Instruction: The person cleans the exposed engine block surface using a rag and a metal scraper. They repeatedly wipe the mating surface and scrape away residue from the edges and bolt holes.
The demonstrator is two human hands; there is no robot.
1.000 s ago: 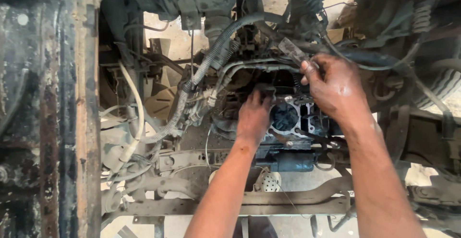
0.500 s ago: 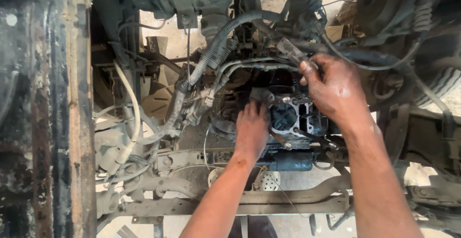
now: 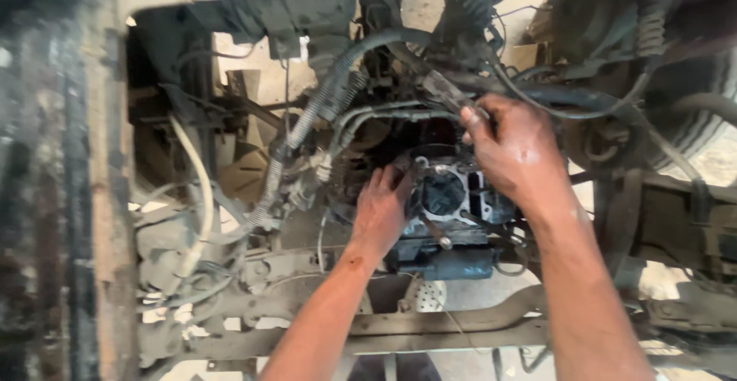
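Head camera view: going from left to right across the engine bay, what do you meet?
Rusty frame rail → white hose → ribbed grey hose → left hand → round dark engine opening → right hand → tyre.

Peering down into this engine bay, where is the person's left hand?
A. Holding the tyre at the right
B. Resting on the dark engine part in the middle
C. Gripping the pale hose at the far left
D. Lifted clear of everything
B: the left hand lies against the dark engine part in the middle, while the right hand is just above it by the cables.
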